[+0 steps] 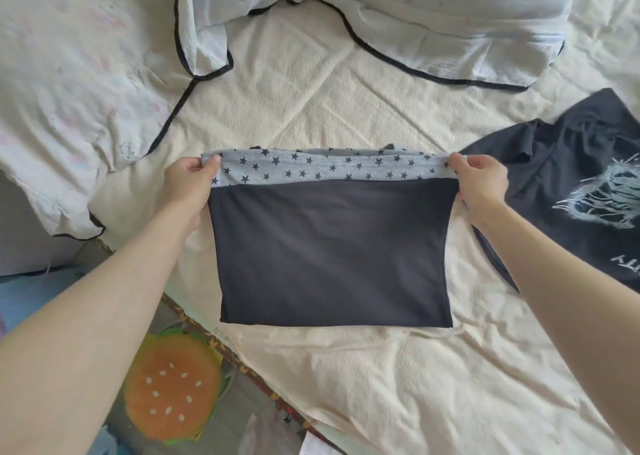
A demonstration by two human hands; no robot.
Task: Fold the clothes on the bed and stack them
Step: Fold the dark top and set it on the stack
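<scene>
Head view: one cream bed sheet (346, 101), two black-piped white pillows (450, 21), one black printed T-shirt (561, 177) lying right, one folded charcoal garment with a grey star band (329, 246) mid-bed. Left hand (188, 181) and right hand (481, 181) pinch its far corners. One burger cushion (173, 385) sits on the floor.

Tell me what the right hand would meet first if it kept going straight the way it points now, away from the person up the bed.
Judging by the forearm's line, the right hand would cross bare bedsheet first, then reach the black-trimmed pillow at the head of the bed. Depth is hard to judge.
</scene>
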